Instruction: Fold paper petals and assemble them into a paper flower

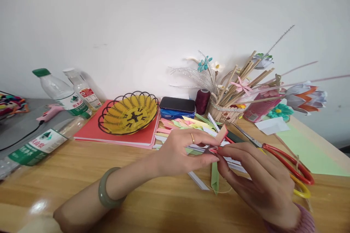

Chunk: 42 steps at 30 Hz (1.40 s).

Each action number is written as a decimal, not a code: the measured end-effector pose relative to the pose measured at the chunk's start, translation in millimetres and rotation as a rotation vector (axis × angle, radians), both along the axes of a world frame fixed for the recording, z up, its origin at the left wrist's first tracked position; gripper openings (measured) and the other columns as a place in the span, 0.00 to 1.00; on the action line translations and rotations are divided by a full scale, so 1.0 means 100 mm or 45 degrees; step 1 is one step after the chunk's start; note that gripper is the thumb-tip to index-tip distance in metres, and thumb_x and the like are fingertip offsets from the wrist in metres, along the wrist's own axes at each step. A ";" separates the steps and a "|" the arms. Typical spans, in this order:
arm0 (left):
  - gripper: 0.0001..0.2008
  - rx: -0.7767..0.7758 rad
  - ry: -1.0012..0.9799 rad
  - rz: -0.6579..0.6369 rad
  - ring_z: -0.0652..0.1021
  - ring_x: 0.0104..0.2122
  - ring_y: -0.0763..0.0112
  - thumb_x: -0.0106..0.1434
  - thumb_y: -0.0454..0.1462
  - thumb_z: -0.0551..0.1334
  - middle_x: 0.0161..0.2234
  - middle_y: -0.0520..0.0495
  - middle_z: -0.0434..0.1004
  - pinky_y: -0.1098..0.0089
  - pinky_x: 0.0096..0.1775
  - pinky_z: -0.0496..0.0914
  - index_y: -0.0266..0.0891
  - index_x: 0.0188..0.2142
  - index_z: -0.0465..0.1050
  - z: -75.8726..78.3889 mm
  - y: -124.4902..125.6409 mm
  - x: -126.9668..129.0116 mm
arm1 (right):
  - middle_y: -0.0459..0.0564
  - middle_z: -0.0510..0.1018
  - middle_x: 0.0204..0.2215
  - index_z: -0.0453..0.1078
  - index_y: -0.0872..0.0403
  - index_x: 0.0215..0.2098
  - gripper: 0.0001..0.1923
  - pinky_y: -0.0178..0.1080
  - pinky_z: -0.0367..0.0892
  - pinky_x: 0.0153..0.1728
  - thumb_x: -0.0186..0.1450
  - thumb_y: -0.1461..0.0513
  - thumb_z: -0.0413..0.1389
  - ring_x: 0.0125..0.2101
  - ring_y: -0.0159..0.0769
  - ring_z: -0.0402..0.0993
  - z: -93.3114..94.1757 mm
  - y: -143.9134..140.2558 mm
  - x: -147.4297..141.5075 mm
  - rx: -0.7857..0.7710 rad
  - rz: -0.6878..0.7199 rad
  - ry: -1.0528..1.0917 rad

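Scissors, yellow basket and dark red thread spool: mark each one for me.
scissors (287, 162), head view, on the red handle loop.
yellow basket (129, 113), head view, on its woven yellow inside.
dark red thread spool (202, 101), head view, on the wound thread at its side.

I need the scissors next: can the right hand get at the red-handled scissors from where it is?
Probably yes. The red-handled scissors lie on the table just beyond the right hand, with nothing between them. But that hand and the left hand both pinch a folded paper piece, which must be released first.
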<state>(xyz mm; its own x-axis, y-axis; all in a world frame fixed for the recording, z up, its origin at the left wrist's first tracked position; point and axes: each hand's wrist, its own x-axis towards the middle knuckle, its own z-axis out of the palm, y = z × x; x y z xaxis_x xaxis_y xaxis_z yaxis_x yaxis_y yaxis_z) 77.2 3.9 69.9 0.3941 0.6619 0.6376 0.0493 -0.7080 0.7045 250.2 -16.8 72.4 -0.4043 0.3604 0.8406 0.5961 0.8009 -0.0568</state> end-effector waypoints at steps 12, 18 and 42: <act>0.09 -0.495 -0.016 0.084 0.77 0.35 0.71 0.53 0.29 0.60 0.35 0.44 0.78 0.74 0.38 0.72 0.32 0.34 0.75 0.08 -0.08 0.05 | 0.48 0.76 0.24 0.68 0.55 0.33 0.11 0.32 0.68 0.29 0.53 0.72 0.59 0.25 0.29 0.73 -0.04 0.04 0.01 0.042 -0.024 0.002; 0.12 -0.396 0.098 0.227 0.76 0.36 0.71 0.53 0.28 0.56 0.35 0.46 0.78 0.75 0.38 0.71 0.33 0.35 0.75 0.10 -0.13 0.07 | 0.47 0.77 0.24 0.68 0.55 0.33 0.11 0.32 0.68 0.30 0.53 0.72 0.59 0.25 0.29 0.73 -0.03 0.04 -0.01 0.041 -0.023 0.004; 0.09 -0.588 0.365 0.244 0.74 0.30 0.72 0.49 0.30 0.56 0.32 0.49 0.76 0.74 0.31 0.68 0.37 0.28 0.74 0.07 -0.02 0.00 | 0.52 0.77 0.25 0.66 0.59 0.34 0.05 0.39 0.69 0.30 0.59 0.71 0.53 0.27 0.36 0.73 -0.07 0.08 0.07 0.154 0.170 -0.418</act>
